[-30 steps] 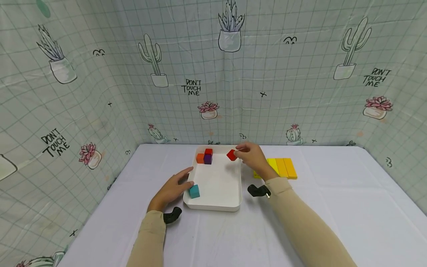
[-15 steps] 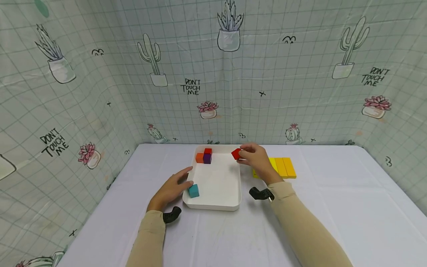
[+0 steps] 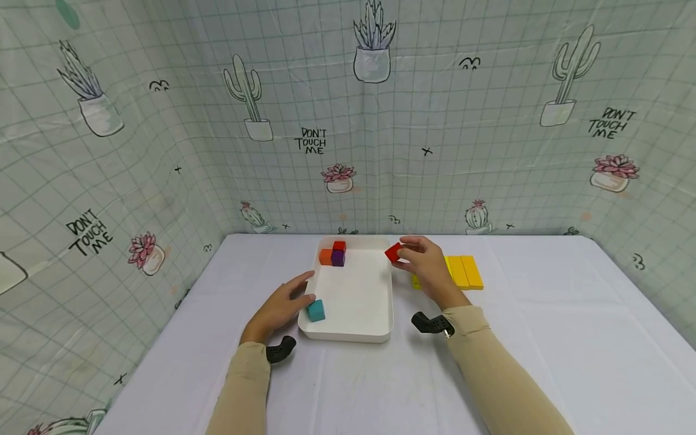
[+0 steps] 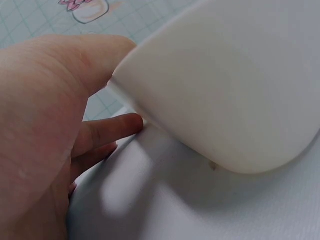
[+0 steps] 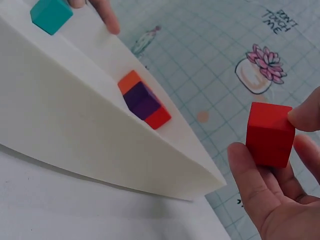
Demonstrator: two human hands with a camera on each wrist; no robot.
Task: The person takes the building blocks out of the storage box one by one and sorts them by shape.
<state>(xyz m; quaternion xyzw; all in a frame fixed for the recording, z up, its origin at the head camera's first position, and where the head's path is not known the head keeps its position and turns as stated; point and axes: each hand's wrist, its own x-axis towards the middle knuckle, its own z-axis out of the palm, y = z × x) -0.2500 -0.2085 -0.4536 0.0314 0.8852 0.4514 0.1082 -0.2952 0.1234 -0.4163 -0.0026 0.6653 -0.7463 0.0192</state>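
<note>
In the head view my right hand [image 3: 432,272] pinches a red cube [image 3: 393,252] between thumb and fingers, above the right rim of the white tray [image 3: 353,337]. The right wrist view shows this red cube [image 5: 270,135] tilted and clear of the tray. My left hand [image 3: 277,311] rests on the tray's left edge with fingers extended, its thumb close to a teal cube [image 3: 316,310]. In the left wrist view, fingertips of the left hand [image 4: 45,105] touch the tray wall. An orange cube [image 3: 325,257], a purple cube [image 3: 338,258] and another red cube [image 3: 339,246] sit together in the tray's far left corner.
Several yellow blocks [image 3: 466,273] lie side by side right of the tray, partly hidden by the right hand. A white cloth [image 3: 544,314] covers the table. Behind it hangs a patterned curtain [image 3: 435,121].
My right hand has moved to the right with the red cube, from over the tray's inside to its right rim. The left hand and the cubes in the tray stay put.
</note>
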